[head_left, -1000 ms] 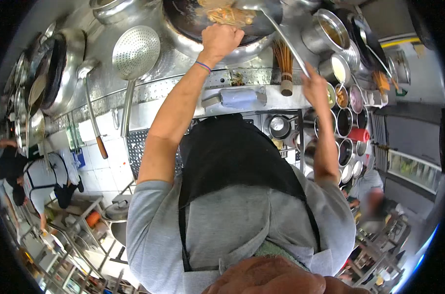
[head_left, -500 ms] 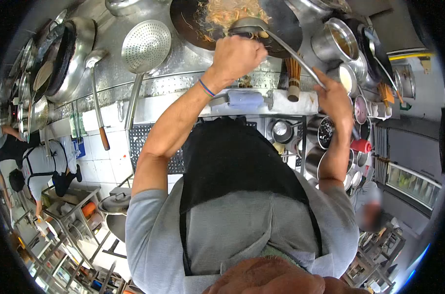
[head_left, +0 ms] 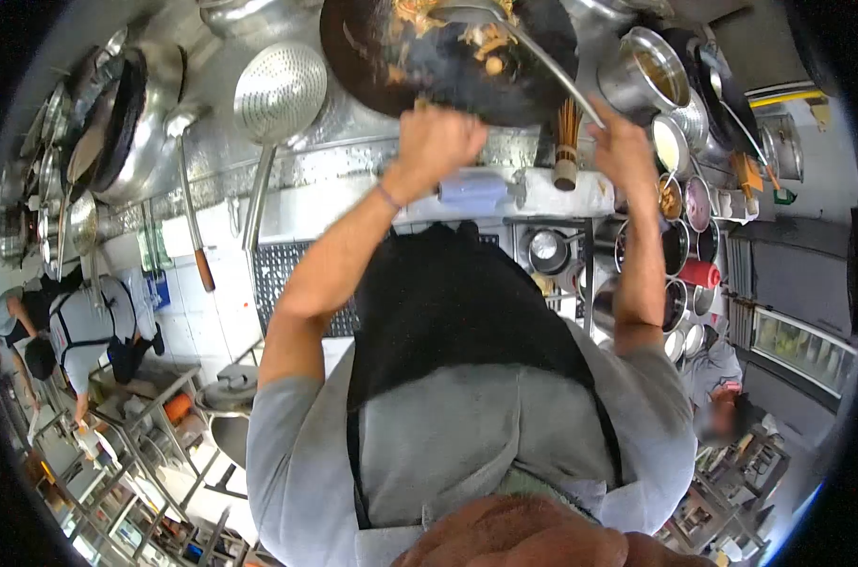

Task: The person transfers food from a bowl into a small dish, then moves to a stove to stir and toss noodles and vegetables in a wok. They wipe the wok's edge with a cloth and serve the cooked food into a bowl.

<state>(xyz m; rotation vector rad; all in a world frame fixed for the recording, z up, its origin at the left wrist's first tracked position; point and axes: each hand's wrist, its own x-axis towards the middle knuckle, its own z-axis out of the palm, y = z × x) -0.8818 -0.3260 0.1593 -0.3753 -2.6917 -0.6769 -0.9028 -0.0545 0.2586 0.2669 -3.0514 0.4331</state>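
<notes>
As the right hand (head_left: 626, 146) grasps the ladle (head_left: 548, 62) by its long handle above soft food (head_left: 491, 40) in the wok (head_left: 377, 85), the left hand (head_left: 436, 146) clenches the likely heavy wok's near rim, a sound hold

And here the left hand (head_left: 439, 144) blurs, hiding whatever it grips, while the top edge crops the wok (head_left: 533, 66) and noodles (head_left: 415, 13)!

1 perforated skimmer (head_left: 281, 93) lies left of 1 bamboo brush (head_left: 566, 151).
</notes>
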